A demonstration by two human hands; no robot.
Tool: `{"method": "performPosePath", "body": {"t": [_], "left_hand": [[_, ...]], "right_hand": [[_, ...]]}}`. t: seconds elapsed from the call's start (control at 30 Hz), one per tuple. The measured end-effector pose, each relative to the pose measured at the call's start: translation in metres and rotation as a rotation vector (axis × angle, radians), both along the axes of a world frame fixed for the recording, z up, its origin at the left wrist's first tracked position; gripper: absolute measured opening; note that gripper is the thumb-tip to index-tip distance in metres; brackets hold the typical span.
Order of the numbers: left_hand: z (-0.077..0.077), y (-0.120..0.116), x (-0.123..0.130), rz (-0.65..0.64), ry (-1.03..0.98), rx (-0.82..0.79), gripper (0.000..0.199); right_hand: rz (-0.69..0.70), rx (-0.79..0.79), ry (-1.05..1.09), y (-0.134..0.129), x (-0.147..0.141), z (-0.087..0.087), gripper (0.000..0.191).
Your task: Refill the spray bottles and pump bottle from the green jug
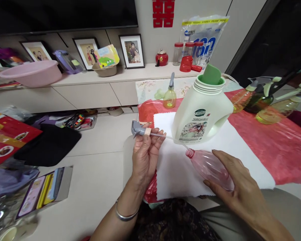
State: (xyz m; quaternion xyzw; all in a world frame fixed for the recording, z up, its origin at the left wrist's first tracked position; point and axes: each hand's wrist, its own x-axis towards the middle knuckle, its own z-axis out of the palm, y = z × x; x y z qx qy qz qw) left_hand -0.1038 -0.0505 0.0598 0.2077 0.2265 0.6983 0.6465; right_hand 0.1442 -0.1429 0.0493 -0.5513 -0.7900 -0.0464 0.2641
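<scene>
My left hand (145, 152) is closed on a grey spray head (137, 129) with a peach collar, its fingertips also on the thin clear tube (158, 135). That tube runs right to the neck of a clear pink bottle (209, 165), its far end at or just inside the mouth. The bottle lies tilted over a white cloth (174, 182), neck towards the left. My right hand (243, 187) grips its lower end between thumb and fingers. Behind the bottle stands a pale green jug (183, 108) with a green scoop-like piece (211, 74) in its opening.
A small yellow spray bottle (170, 98) stands behind, left of the jug. More spray bottles (278, 108) stand to the right on red plastic sheeting (273, 147). A cabinet top (147, 72) holds picture frames, a pink basin (35, 74) and red-lidded jars (177, 55).
</scene>
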Motion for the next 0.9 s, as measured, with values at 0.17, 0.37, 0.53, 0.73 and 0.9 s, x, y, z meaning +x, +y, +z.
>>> {"method": "performPosePath", "body": {"t": [0.17,0.37,0.53,0.73,0.9], "left_hand": [[-0.002,0.006,-0.006,0.056,0.008,-0.024,0.029],[-0.012,-0.004,0.007,-0.072,0.041,-0.055,0.042],[-0.013,-0.019,0.027,-0.242,0.066,-0.078,0.045],[-0.008,-0.028,0.037,-0.323,0.09,-0.109,0.035],[-0.019,-0.031,0.037,-0.383,0.005,-0.12,0.031]], "right_hand": [[-0.029,-0.016,0.029,-0.005,0.002,0.0,0.063],[0.011,-0.002,0.058,-0.001,-0.006,0.003,0.06],[0.03,0.025,0.11,0.007,-0.021,0.009,0.06],[0.082,0.022,0.116,0.01,-0.032,0.016,0.061],[0.114,0.088,0.299,0.011,-0.033,0.018,0.058]]}}
